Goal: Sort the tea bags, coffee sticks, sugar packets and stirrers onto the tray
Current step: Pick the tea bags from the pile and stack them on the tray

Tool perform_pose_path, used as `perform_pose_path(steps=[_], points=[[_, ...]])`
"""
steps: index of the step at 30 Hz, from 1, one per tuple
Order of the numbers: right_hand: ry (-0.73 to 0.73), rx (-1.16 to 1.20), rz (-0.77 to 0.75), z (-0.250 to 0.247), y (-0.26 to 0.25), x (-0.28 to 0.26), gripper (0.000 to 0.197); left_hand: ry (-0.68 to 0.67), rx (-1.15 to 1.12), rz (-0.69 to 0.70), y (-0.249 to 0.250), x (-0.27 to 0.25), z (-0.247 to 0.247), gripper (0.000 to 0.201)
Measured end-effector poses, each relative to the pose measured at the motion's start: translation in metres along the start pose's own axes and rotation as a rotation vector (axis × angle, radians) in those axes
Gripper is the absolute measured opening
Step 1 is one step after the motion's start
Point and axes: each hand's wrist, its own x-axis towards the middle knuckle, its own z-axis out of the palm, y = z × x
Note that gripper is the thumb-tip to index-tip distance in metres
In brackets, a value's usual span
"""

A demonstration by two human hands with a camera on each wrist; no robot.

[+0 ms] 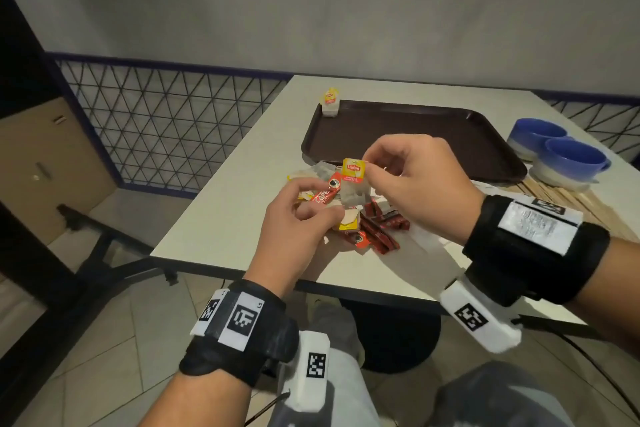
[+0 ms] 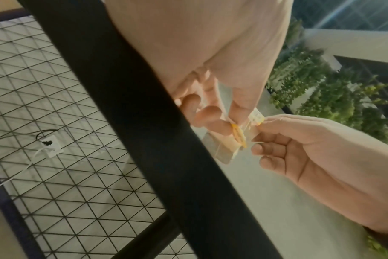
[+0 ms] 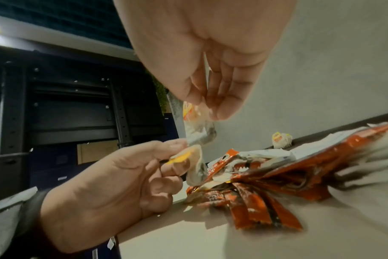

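Above the pile, my right hand (image 1: 372,173) pinches a tea bag (image 1: 353,196) by its yellow Lipton tag (image 1: 354,170). My left hand (image 1: 320,210) pinches a second tea bag (image 3: 195,171) with a yellow tag (image 3: 180,157) just below it; the two bags touch. Red coffee sticks (image 1: 377,230) and pale packets (image 1: 322,172) lie heaped on the table under both hands. The brown tray (image 1: 433,135) sits behind, with one tea bag (image 1: 330,103) at its far left corner. In the left wrist view, my left hand (image 2: 230,121) and right hand (image 2: 260,133) meet over the bags.
Two blue cups (image 1: 561,152) stand right of the tray. Wooden stirrers (image 1: 554,196) lie near my right wrist. The white table (image 1: 221,218) ends at a front edge near my wrists. A mesh railing (image 1: 166,121) runs along the left.
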Motion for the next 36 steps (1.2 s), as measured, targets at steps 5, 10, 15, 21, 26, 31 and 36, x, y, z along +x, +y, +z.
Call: perform_pose_path(steps=[5,10,15,21,26,31,36], points=[[0.084,-0.034,-0.053,0.006,-0.004,0.005,0.012,0.006,-0.185,-0.030,-0.003,0.000,-0.010,0.006],[-0.029,-0.058,-0.030,0.005,0.003,0.004,0.012,-0.104,-0.262,0.007,-0.005,-0.003,-0.016,0.031],[-0.242,0.059,0.013,0.014,0.004,-0.011,0.011,-0.024,-0.242,0.054,-0.003,-0.005,-0.012,0.005],[-0.285,0.382,0.195,0.014,-0.004,-0.014,0.009,0.022,-0.240,0.071,-0.006,-0.003,-0.011,0.005],[-0.382,0.594,0.338,0.009,-0.008,-0.010,0.011,-0.021,-0.234,0.030,-0.005,0.000,-0.012,0.007],[-0.345,0.516,0.266,-0.001,-0.008,-0.005,0.022,-0.045,-0.225,0.085,0.013,0.006,-0.012,0.014],[-0.311,0.529,0.214,-0.022,-0.006,0.008,0.016,-0.220,-0.218,0.082,0.050,0.020,-0.018,0.033]])
